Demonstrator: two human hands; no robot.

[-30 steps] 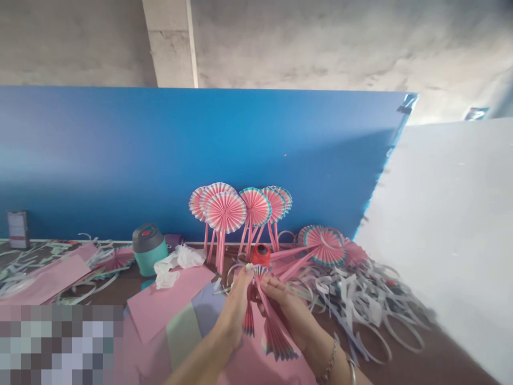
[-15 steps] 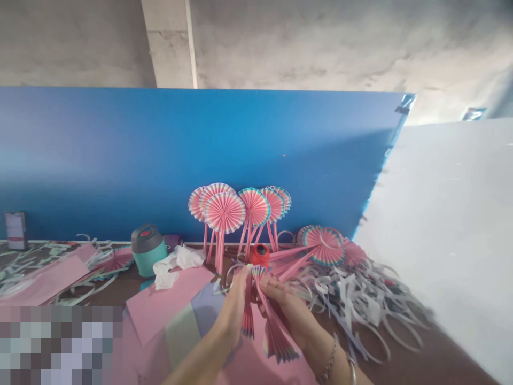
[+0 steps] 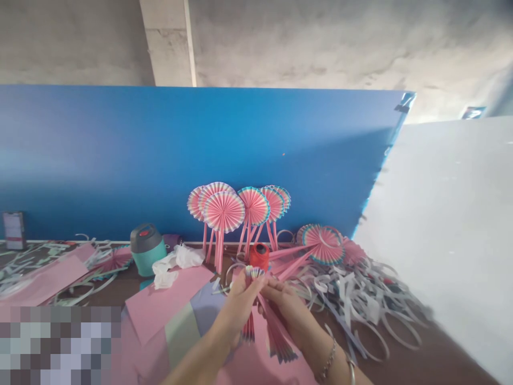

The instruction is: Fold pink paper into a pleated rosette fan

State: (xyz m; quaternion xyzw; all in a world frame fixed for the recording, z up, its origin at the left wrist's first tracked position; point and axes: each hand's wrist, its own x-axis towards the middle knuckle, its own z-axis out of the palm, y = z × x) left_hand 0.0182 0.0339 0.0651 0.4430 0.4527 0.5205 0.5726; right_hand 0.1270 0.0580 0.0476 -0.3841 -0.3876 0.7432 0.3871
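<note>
Low in the middle of the view, both my hands pinch one pleated pink paper strip (image 3: 273,338), folded in half with its two fanned ends hanging toward me. My left hand (image 3: 237,307) closes its fingers on the fold near the top. My right hand (image 3: 285,307), with bracelets at the wrist, grips the same fold from the right. A red thread spool (image 3: 259,255) stands just beyond my fingertips. Several finished round pink paper fans on sticks (image 3: 224,213) lean against the blue board (image 3: 120,160).
A teal flask with a grey lid (image 3: 147,248) and crumpled white paper (image 3: 176,262) sit to the left. Pink sheets (image 3: 164,305) lie under my arms. A heap of grey paper strips (image 3: 368,305) fills the right, beside a white board (image 3: 452,224).
My left fingers have shifted right and closed over the fold, bringing the two hanging halves closer together. The right hand has stayed put.
</note>
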